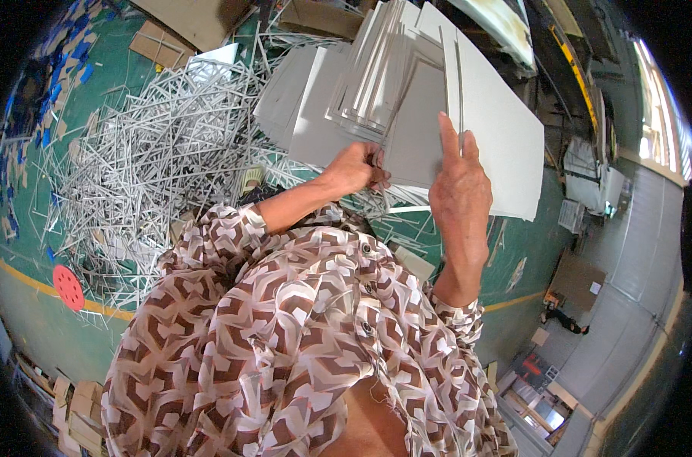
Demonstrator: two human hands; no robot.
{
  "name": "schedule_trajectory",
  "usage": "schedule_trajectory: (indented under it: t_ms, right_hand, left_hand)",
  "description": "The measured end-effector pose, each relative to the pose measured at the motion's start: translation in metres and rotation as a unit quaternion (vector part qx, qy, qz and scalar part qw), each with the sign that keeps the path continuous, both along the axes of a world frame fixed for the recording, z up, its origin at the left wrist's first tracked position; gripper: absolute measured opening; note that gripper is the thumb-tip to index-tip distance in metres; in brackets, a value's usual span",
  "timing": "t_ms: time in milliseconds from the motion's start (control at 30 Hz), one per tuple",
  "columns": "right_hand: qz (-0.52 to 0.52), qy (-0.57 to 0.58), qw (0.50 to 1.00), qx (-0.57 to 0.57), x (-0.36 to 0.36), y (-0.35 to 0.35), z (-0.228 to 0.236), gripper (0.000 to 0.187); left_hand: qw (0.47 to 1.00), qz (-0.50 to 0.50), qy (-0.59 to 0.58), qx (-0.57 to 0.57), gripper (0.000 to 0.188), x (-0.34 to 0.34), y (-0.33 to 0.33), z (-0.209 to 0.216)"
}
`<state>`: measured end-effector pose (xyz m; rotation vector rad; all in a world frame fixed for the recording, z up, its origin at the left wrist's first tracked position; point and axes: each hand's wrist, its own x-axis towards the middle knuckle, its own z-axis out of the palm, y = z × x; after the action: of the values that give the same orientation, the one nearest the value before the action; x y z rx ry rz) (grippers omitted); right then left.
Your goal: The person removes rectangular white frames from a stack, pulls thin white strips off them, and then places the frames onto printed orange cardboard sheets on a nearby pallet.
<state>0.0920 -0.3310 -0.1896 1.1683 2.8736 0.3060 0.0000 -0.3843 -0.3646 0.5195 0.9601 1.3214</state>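
A leaning stack of grey-white cardboard sheets stands in front of me, with several sheets fanned out on edge. My left hand is closed, its fingertips pinched together by the stack's lower left edge; what they hold is hidden. My right hand rests on the sheets further right. Its fingers are stretched out and point away from me, spread either side of a thin sheet edge. Beneath that hand a large pale cardboard sheet slants out to the right.
A wide tangled heap of thin cardboard strips covers the green floor on the left. A red disc with holes lies near a yellow floor line. Brown cardboard lies at the back left. Machinery with a yellow bar stands at right.
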Motion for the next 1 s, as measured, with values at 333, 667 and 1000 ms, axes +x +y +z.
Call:
schedule_trajectory:
  t_ms: [333, 667, 1000]
  right_hand:
    - [0.021, 0.025, 0.999, -0.026, -0.002, -0.004, 0.000, 0.072]
    - [-0.010, -0.004, 0.999, -0.041, 0.007, -0.004, -0.010, 0.075]
    - [0.008, 0.015, 0.998, -0.054, 0.001, -0.009, -0.024, 0.064]
  left_hand:
    - [1.000, 0.006, 0.000, -0.003, 0.015, -0.015, -0.003, -0.022]
    - [0.997, 0.042, 0.069, 0.006, 0.018, -0.013, -0.002, 0.018]
    - [0.999, -0.002, -0.037, -0.008, 0.025, -0.013, -0.001, -0.011]
